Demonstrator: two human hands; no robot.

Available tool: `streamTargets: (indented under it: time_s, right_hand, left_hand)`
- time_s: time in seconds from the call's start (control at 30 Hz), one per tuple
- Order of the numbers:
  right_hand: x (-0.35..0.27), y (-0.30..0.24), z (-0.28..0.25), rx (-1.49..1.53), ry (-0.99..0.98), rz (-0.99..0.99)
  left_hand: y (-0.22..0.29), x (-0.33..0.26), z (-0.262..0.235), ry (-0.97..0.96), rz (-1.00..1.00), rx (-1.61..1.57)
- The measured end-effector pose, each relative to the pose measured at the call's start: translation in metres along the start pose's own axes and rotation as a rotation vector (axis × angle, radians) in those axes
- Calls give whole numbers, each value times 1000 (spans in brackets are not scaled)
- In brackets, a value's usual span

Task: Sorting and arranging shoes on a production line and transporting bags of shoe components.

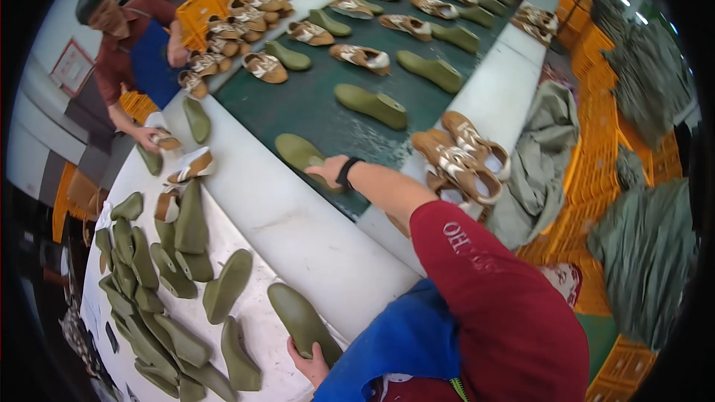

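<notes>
By the right hand (328,172), a green shoe last (300,152) seems pinched at its near end; by the left hand (311,363), another last (298,318) is clasped. The first is best steadied flat on the belt (253,115) beneath the right fingers before release

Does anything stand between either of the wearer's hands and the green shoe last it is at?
Nothing visible does: the right hand directly touches the green last on the dark belt, and the left hand is directly on another last, lower in view.
</notes>
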State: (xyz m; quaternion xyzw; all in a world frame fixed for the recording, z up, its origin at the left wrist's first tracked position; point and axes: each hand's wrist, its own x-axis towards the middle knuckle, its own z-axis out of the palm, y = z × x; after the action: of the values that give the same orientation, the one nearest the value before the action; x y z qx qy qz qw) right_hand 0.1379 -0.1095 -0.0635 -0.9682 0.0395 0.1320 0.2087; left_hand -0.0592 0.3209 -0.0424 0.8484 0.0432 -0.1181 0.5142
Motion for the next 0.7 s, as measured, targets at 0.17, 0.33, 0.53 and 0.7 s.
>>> streamTargets:
  time_s: [0.17,0.33,0.53,0.7]
  right_hand:
    - [-88,35,-56,53,221,-193]
    - [-227,19,-67,-196,-214,129]
    - [-238,32,50,41,482,112]
    - [-272,-39,43,370,578,-29]
  left_hand:
    - [-1,-2,3,19,71,48]
    - [5,11,17,61,71,11]
    - [73,19,53,68,741,561]
    - [176,-23,146,-251,921,430]
